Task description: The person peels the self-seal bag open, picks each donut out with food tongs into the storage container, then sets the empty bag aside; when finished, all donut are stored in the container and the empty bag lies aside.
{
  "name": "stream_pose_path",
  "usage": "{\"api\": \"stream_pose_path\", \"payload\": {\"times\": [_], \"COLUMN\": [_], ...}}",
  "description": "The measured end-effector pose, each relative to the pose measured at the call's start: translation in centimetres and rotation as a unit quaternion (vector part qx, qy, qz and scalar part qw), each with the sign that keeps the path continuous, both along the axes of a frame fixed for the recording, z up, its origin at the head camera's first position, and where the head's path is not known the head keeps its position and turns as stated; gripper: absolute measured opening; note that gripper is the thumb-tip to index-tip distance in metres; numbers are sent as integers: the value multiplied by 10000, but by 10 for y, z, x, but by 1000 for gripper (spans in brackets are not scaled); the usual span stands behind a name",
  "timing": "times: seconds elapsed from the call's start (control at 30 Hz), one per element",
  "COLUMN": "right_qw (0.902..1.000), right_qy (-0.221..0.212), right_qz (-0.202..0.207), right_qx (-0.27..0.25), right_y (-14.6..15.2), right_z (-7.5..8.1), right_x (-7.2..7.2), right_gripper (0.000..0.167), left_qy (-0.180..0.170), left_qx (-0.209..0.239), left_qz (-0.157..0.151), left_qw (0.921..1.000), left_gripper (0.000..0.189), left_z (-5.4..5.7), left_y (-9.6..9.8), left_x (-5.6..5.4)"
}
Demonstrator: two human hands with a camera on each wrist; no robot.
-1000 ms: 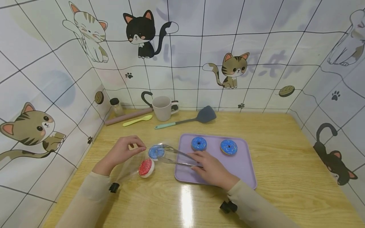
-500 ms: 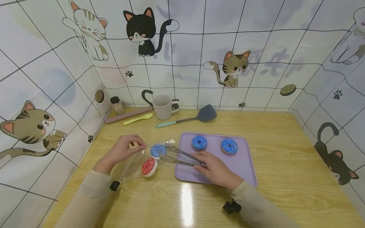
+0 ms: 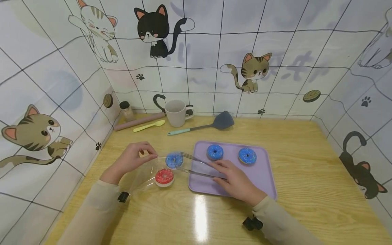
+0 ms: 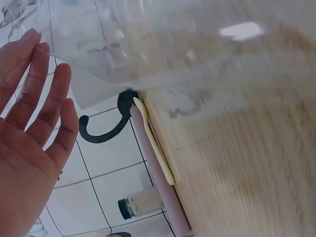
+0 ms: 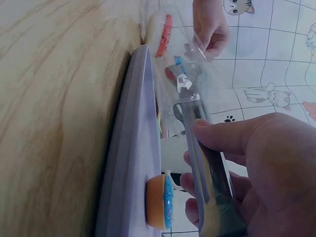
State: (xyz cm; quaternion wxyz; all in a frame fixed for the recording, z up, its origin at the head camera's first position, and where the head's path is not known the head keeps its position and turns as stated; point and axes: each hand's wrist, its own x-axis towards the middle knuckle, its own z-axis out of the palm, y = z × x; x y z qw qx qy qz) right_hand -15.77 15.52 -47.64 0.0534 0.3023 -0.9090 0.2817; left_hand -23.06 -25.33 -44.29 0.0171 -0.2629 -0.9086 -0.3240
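My left hand (image 3: 134, 159) pinches the upper edge of a clear plastic bag (image 3: 142, 178) between thumb and fingertips; the left wrist view shows the bag (image 4: 123, 54) stretching away from that hand (image 4: 29, 123). A blue-iced doughnut (image 3: 171, 163) and a red-iced doughnut (image 3: 164, 176) lie at the bag. My right hand (image 3: 237, 180) holds metal tongs (image 3: 202, 175) over the tray. Their spread tips reach the right side of the blue doughnut; whether they grip it I cannot tell. In the right wrist view, clear film hangs around the tongs' (image 5: 197, 148) far end.
A purple tray (image 3: 260, 187) bears a blue doughnut (image 3: 215, 148) and another blue doughnut (image 3: 247, 152). Along the back wall are a jar (image 3: 127, 110), a rolling pin (image 3: 141, 121), a yellow spoon (image 3: 150, 126), a mug (image 3: 175, 114) and a spatula (image 3: 223, 120).
The tongs and my right hand have shifted slightly right. Both doughnuts at the bag have moved right too, and the red one has turned its icing upward. My left hand keeps its pinch.
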Motion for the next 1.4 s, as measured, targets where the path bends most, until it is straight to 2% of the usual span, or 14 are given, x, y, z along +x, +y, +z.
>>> {"api": "stream_pose_path", "payload": {"times": [0.13, 0.3, 0.63, 1.0, 1.4], "right_qw": [9999, 9999, 9999, 9993, 9970], "right_qy": [70, -78, 32, 68, 433], "right_qz": [-52, -140, -106, -370, -632], "right_qx": [87, 57, -68, -47, 126], "right_y": [1, 6, 34, 79, 140], "right_z": [7, 19, 17, 19, 27], "right_x": [2, 6, 13, 34, 53], "right_gripper": [56, 58, 56, 57, 65], "left_qy": [5, -1, -16, -145, -81], "left_qx": [-35, -2, 83, 33, -27], "left_qz": [-80, -70, -108, -121, -155], "left_qw": [10000, 10000, 9999, 9998, 9998], "left_gripper": [3, 9, 12, 13, 7], "left_z": [4, 3, 3, 2, -3], "left_y": [5, 4, 1, 1, -1], "left_x": [-1, -5, -2, 6, 7]}}
